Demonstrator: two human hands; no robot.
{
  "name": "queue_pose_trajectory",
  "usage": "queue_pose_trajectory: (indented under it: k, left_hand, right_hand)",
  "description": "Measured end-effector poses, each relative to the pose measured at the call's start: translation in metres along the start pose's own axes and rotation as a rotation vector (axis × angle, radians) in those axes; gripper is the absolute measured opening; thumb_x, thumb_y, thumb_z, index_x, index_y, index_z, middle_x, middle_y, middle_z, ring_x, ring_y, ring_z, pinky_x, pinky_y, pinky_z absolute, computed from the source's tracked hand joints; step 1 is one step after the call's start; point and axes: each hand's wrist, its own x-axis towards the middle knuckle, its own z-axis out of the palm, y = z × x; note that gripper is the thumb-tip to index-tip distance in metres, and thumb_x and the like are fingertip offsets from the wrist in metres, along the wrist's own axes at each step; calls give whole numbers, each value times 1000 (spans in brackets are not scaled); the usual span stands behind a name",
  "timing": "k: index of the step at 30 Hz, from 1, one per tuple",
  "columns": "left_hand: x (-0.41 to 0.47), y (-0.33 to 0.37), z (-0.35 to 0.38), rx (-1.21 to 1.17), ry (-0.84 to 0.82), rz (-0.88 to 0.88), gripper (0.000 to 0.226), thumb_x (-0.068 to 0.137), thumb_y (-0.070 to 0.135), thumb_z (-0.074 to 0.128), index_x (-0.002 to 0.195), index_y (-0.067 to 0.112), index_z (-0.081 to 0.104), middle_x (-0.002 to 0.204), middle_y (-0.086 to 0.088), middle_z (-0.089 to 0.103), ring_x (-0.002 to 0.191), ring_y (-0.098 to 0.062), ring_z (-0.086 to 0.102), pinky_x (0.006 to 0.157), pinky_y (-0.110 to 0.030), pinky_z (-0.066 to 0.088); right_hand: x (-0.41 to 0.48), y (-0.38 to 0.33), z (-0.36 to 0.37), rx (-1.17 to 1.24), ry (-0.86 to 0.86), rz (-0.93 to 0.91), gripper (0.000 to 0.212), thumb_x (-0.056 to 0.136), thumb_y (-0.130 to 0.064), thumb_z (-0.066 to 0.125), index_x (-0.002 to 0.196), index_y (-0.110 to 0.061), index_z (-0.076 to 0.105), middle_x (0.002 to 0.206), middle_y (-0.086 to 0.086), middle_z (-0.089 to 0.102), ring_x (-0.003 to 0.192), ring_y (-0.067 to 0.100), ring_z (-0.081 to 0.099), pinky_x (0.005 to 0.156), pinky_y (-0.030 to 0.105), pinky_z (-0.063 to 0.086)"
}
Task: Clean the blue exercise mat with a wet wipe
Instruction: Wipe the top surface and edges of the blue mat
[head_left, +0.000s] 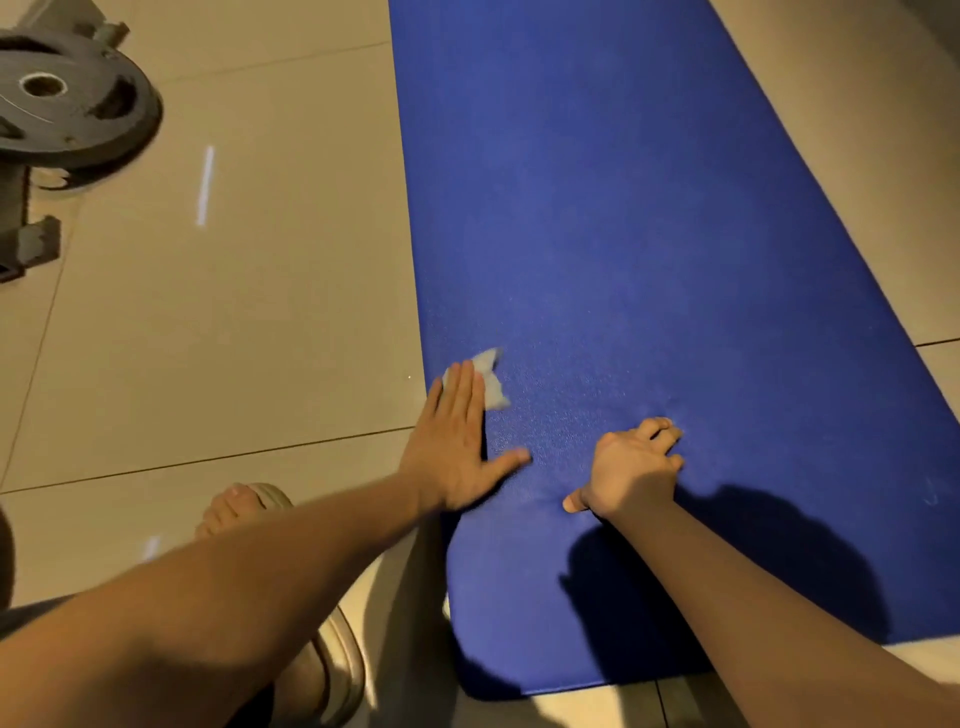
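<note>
While the floor (234, 312) carries the mat (649, 208) laid flat, filling the right of view, the left hand (457, 441) presses straight fingers (462, 389) on the wipe (491, 379) near the mat's left edge. The right hand (636, 467) braces nearby, fingers curled, tips dug in, gripping nothing. Mat looks soft, creases, may slide: pin it. Wipe limp, light: press flat.
</note>
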Motion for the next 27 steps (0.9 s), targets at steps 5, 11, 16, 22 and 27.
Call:
queue_pose_trajectory:
  k: [5,11,16,22,27]
  left_hand:
    - [-67,-1,13,68,-67,104,108,92,86,16,160,6,-11,167,-10,-20,155,-23,-22,127,-44,-4]
    - [41,-22,-15,15,32,-191,117,85,90,8,161,2,-7,169,-15,-13,157,-28,-14,127,-47,-5]
    - [70,-30,-21,-94,102,-266,115,88,87,22,161,3,-6,170,-16,-10,157,-30,-10,128,-46,-1]
    - [-30,7,18,-303,257,-160,103,93,78,40,163,9,7,171,-6,8,157,-24,8,127,-39,11]
    - [-16,-16,-6,-305,382,-165,42,101,52,49,119,17,63,118,-5,61,107,-28,59,89,-38,47]
  right_hand:
    - [-4,0,0,9,7,-5,112,59,-75,81,143,-9,48,155,38,10,146,52,17,109,50,40]
    - [0,-1,-3,20,-24,-4,113,60,-72,83,145,-8,44,155,39,5,146,53,12,111,54,38]
    - [0,3,1,20,-17,-12,120,63,-75,80,148,-2,37,156,38,4,147,51,12,113,53,36]
    - [-2,2,-1,19,-18,-1,118,60,-77,80,146,-4,42,156,38,6,146,51,14,111,51,38]
    - [-1,-2,-3,16,-23,11,121,58,-77,81,147,-4,41,156,38,5,147,52,13,111,52,38]
